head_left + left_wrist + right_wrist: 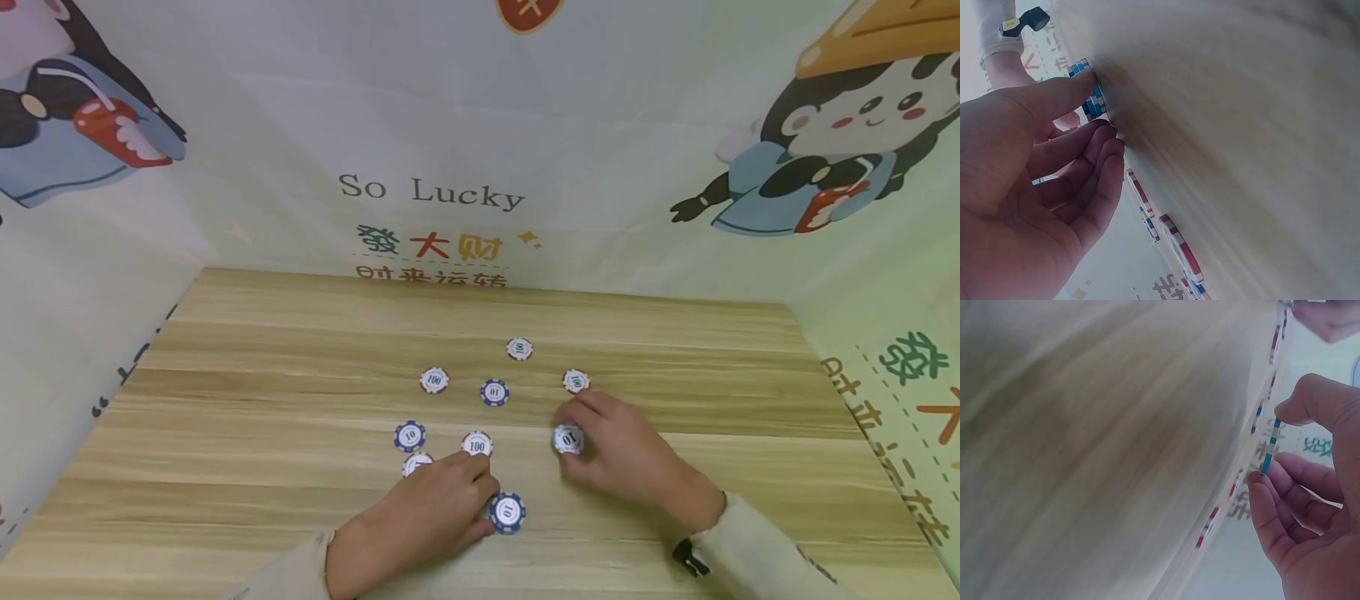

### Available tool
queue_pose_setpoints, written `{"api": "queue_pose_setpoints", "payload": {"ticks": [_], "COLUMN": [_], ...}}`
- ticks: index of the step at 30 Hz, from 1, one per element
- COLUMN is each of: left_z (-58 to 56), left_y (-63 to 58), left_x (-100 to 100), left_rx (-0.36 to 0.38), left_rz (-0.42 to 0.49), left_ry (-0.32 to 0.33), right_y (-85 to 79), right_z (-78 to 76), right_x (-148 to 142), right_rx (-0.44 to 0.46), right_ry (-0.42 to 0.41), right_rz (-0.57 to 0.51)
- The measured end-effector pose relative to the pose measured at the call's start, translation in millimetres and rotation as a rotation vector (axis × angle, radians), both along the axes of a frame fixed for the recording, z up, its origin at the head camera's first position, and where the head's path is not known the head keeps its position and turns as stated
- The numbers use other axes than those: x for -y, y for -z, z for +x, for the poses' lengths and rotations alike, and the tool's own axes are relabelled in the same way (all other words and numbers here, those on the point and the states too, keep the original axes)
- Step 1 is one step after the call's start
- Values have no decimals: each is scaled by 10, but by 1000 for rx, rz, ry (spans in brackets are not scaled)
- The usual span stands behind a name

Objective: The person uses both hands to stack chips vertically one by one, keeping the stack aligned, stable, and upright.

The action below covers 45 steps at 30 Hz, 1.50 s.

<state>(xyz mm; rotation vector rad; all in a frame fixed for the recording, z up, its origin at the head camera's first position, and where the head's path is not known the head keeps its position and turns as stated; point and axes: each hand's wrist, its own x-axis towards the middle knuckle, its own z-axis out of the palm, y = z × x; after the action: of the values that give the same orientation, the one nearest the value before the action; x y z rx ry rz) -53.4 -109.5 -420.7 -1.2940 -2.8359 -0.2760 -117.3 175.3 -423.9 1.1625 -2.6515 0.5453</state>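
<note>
Between the thumb and fingertips of my right hand [622, 454] is a blue-edged poker chip [1271, 447] marked 10, pinched by its edge just above the table. My left hand [423, 508] is at a short stack of blue poker chips [507, 512], its thumb and fingers on the stack's left side; in the left wrist view the stack [1095, 100] shows several layers. Just beyond the left fingers lies a red-edged 100 chip [477, 443]. Another red-edged chip [417, 462] is partly covered by that hand.
Farther back lie red-edged 100 chips, one on the left [434, 380], one at the back [519, 348] and one [576, 381] beyond the right fingers. Two blue 10 chips lie at centre [494, 392] and left [409, 436]. Printed cloth [450, 108] walls in the wooden table [300, 333].
</note>
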Motion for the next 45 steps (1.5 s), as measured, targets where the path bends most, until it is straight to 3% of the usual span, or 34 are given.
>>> {"api": "queue_pose_setpoints", "payload": {"ticks": [11,26,45], "left_z": [10,7,-3], "left_y": [8,16,22], "left_x": [11,19,12], "left_rx": [-9,-9,-5], "left_rz": [8,27,25], "left_ry": [7,3,3], "right_y": [35,-26,33], "right_z": [143,311,454], "right_x": [152,308,483], "right_rx": [3,68,85], "right_ry": [-93,-139,-222], "right_rz": [-30,-16,-45]}}
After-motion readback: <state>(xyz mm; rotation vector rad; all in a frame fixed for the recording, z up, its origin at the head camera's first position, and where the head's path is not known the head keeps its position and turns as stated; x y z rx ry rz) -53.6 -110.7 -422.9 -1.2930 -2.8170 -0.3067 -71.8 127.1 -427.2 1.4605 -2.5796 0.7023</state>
